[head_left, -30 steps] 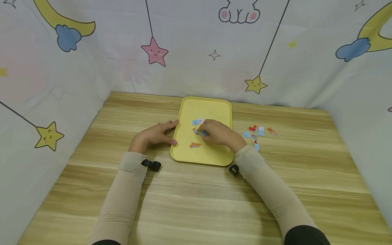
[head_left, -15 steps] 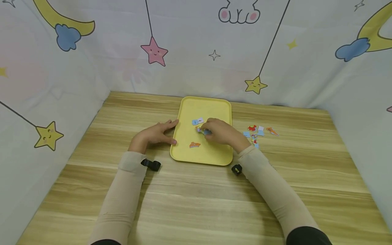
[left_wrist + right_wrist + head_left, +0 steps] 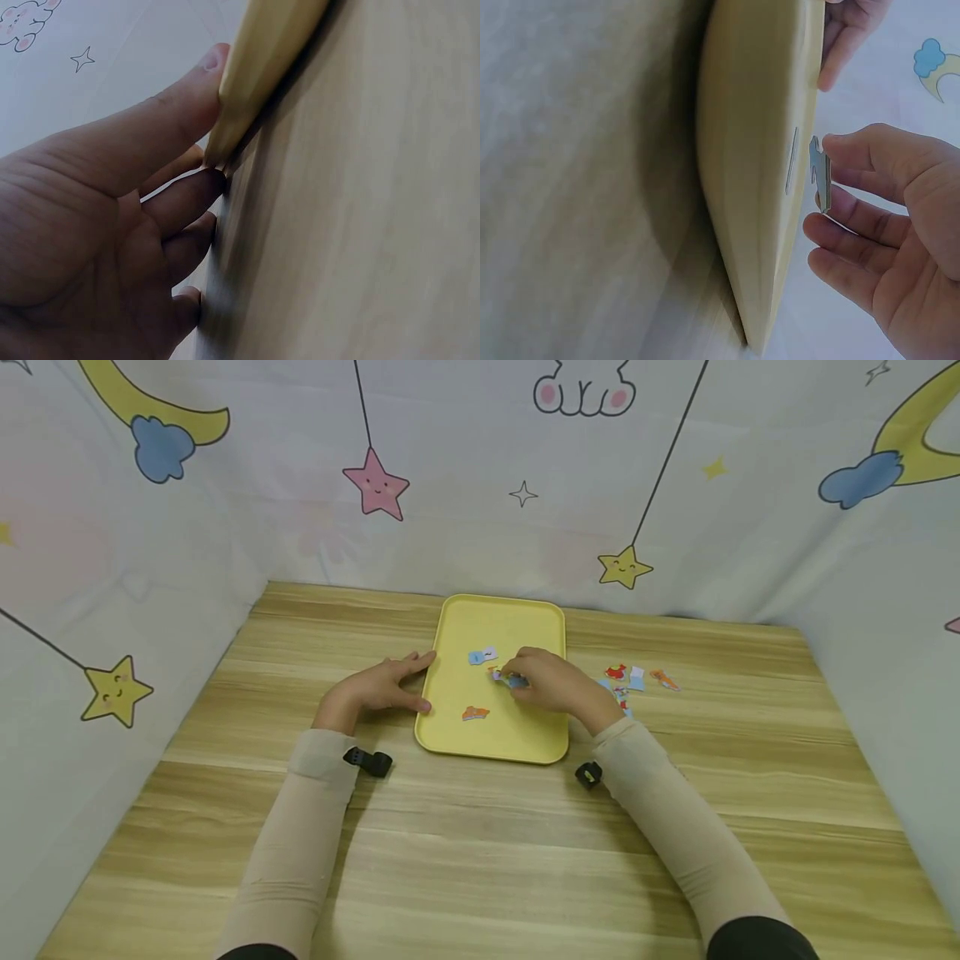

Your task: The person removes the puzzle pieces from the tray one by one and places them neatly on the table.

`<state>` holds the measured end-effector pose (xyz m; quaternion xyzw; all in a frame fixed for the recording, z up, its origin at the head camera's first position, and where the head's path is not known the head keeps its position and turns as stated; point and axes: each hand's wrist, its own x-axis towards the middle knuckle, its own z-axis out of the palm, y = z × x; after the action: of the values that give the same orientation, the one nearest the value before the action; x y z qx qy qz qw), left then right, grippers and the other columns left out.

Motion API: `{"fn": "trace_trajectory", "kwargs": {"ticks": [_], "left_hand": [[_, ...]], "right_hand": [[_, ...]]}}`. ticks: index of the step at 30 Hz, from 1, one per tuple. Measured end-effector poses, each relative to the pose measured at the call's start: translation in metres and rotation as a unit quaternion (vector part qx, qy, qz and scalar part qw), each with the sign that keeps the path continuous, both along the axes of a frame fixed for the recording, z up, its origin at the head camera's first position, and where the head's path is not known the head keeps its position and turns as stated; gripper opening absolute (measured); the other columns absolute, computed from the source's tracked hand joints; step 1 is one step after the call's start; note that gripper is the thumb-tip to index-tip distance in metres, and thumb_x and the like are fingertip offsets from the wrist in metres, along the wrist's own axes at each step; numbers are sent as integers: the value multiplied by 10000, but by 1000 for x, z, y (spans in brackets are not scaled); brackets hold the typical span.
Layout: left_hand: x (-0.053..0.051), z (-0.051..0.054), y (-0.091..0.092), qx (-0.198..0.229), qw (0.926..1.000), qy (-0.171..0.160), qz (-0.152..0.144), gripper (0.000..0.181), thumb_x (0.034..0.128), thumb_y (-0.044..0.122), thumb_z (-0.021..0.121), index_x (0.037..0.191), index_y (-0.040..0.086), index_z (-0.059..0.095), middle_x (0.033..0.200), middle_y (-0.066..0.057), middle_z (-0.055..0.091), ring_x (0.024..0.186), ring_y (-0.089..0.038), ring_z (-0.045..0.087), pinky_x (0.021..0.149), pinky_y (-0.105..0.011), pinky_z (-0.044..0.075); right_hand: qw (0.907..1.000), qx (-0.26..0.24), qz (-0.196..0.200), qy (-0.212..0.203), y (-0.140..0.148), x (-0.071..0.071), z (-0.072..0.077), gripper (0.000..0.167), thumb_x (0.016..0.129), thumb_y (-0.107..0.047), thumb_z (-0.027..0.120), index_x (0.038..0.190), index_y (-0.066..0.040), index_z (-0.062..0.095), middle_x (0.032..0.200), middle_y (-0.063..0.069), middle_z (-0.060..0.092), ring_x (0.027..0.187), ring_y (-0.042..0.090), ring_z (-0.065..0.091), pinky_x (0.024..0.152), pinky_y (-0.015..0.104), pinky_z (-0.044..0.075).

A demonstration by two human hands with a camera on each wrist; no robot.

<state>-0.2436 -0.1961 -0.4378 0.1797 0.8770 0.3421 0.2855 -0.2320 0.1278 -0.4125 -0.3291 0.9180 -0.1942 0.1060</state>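
Right hand pinching small cut-out piece, mid-frame

Right hand [image 3: 555, 683] has the cut-out piece [image 3: 822, 177] between thumb and fingertips, at the hand's left side in the head view, against the yellow tray [image 3: 517, 739]. Left hand [image 3: 378, 686], fingers extended, thumb touching tray rim, left of centre. Orange piece [image 3: 475, 714] lies on tray, lower left of right hand.

Wall cloth [image 3: 465, 460]: diffusely lit, slightly greyed.
Table [image 3: 465, 843]: soft shadows cast along the inner sides of the sleeves [image 3: 292, 843]; grain blurred in both wrist views.
Tray [image 3: 757, 150]: outer side shaded, dark shadow thrown beneath.
Left hand [image 3: 82, 217]: dimly lit at the wrist camera.
Orange piece [image 3: 476, 713]: print softened.
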Motion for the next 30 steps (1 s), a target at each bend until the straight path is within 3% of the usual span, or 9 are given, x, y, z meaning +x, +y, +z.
{"fn": "trace_trajectory", "kwargs": {"ticks": [30], "left_hand": [[-1, -3, -1, 75, 10000, 39, -28, 1018, 921, 350, 841, 1700, 188, 207, 1754, -202, 56, 1545, -580, -107, 1245, -683, -9]], "right_hand": [[9997, -77, -211, 36, 28, 1, 3, 312, 982, -73, 710, 1276, 29, 733, 1157, 153, 685, 933, 237, 591, 849, 382, 532]]}}
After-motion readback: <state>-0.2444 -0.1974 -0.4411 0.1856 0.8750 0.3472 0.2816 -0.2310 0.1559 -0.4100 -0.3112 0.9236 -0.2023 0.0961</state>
